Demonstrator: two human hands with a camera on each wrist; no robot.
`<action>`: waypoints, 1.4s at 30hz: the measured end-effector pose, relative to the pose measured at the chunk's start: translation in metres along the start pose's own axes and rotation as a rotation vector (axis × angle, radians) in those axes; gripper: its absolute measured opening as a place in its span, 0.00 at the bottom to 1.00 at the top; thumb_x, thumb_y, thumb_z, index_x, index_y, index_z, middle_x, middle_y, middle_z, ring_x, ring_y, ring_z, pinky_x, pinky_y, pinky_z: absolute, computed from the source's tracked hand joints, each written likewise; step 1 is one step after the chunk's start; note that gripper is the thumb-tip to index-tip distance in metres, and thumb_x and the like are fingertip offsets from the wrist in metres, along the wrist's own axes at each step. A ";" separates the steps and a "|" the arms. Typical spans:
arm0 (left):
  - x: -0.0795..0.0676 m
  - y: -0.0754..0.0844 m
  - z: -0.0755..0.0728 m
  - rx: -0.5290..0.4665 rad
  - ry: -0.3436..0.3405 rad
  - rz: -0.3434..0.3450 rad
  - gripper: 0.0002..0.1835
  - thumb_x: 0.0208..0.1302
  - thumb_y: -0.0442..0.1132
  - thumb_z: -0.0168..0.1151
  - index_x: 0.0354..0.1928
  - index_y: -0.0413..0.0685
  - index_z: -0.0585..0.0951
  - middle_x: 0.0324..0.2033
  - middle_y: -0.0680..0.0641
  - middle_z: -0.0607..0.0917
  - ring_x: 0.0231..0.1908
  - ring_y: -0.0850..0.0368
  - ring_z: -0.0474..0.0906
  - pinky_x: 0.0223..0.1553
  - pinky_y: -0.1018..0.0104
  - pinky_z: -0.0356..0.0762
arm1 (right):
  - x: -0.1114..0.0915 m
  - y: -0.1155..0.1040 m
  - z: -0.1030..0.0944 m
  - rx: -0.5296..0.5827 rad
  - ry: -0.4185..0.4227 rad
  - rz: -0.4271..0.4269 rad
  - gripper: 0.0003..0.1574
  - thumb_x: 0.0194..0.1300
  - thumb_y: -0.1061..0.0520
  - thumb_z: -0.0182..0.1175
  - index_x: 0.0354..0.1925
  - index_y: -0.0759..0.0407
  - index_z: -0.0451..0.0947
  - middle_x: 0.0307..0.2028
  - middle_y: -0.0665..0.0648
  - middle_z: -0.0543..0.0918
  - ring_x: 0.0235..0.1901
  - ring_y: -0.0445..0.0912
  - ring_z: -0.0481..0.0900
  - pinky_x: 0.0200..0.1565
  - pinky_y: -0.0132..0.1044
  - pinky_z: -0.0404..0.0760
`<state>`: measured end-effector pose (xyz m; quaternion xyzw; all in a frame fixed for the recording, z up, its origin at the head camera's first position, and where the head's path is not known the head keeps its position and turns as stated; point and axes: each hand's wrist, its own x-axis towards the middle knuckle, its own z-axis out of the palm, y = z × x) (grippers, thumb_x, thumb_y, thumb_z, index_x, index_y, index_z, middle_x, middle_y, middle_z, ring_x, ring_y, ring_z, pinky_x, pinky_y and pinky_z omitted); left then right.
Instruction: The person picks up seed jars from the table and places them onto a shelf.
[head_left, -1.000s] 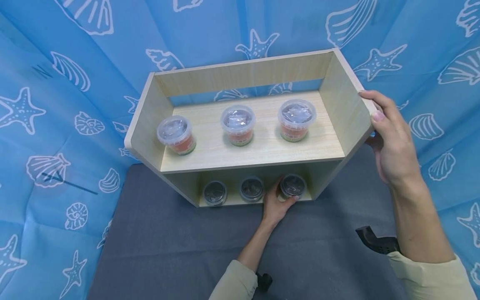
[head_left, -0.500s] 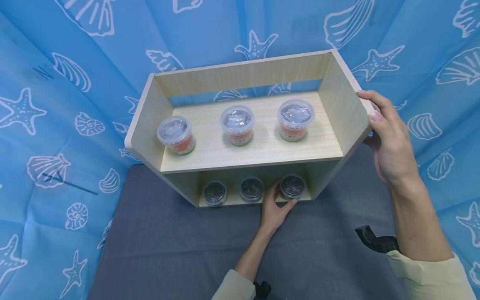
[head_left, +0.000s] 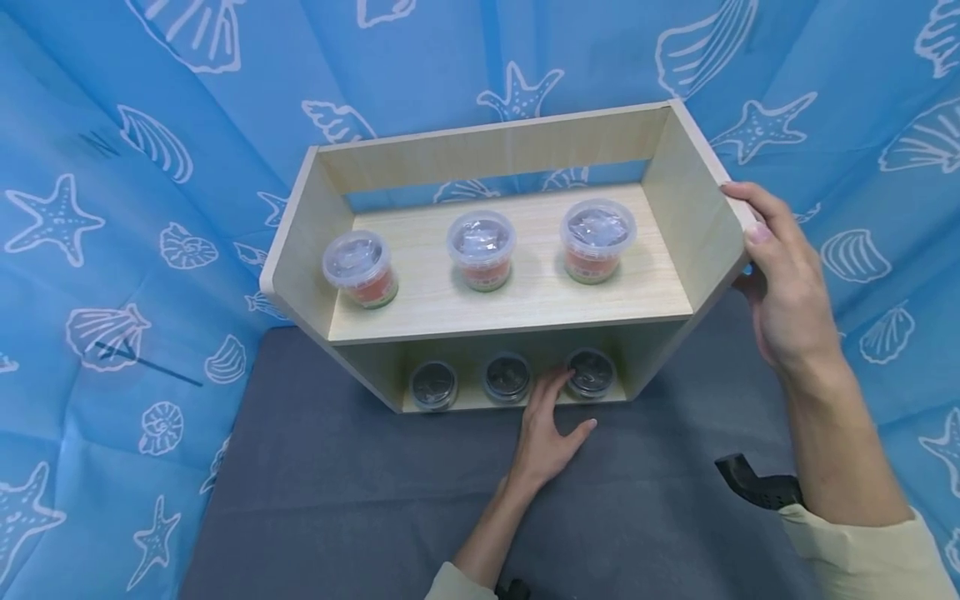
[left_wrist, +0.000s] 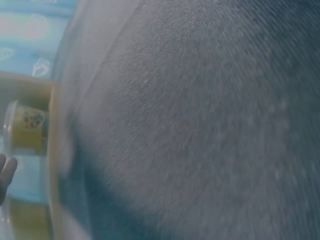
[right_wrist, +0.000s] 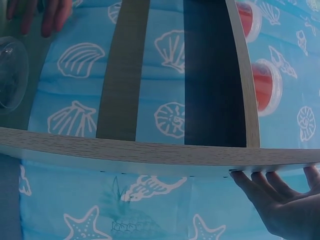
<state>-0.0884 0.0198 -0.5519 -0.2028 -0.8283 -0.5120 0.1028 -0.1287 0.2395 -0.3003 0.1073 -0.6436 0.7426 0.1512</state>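
Note:
A two-level pale wooden shelf (head_left: pixel 480 317) stands on the grey cloth. My right hand (head_left: pixel 787 287) grips the front edge of its right side panel, thumb in front. My left hand (head_left: pixel 543 446) is at the lower level with thumb and fingers spread, beside the right-hand lidded plastic tub (head_left: pixel 592 375). Its fingers reach that tub's left side; whether they touch it I cannot tell. The thumb stands apart from it. The middle tub (head_left: pixel 507 377) and left tub (head_left: pixel 433 386) share that level. The left wrist view catches only fingertips and a yellow tub (left_wrist: pixel 27 127).
On the upper level stand three clear-lidded tubs with reddish contents: left (head_left: pixel 363 275), middle (head_left: pixel 482 250) and right (head_left: pixel 597 240). A blue curtain (head_left: pixel 150 292) with shell prints hangs behind and at both sides. Grey cloth (head_left: pixel 360 500) lies in front of the shelf.
My left hand has let go of the lower right tub; its thumb has come off the front and the hand has drawn back slightly. The right hand keeps its grip on the panel.

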 end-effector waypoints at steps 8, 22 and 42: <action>-0.007 0.011 -0.020 0.008 -0.047 0.033 0.41 0.59 0.43 0.73 0.72 0.50 0.66 0.69 0.48 0.68 0.69 0.54 0.64 0.65 0.54 0.67 | -0.009 0.002 -0.005 -0.033 -0.011 0.016 0.31 0.77 0.54 0.44 0.75 0.51 0.61 0.73 0.59 0.58 0.65 0.56 0.57 0.68 0.50 0.54; -0.020 0.012 -0.055 0.124 -0.115 0.023 0.44 0.60 0.46 0.73 0.75 0.54 0.61 0.72 0.48 0.65 0.71 0.52 0.62 0.63 0.49 0.69 | -0.043 0.025 -0.022 -0.422 -0.078 0.030 0.30 0.80 0.55 0.39 0.76 0.49 0.58 0.72 0.61 0.63 0.69 0.50 0.65 0.59 0.27 0.70; -0.049 0.002 -0.112 0.497 -0.172 0.030 0.49 0.56 0.58 0.73 0.76 0.53 0.61 0.74 0.44 0.61 0.71 0.44 0.60 0.63 0.43 0.66 | -0.101 0.075 -0.041 -0.671 -0.156 0.014 0.37 0.75 0.65 0.50 0.77 0.48 0.56 0.73 0.51 0.62 0.67 0.28 0.61 0.58 0.15 0.61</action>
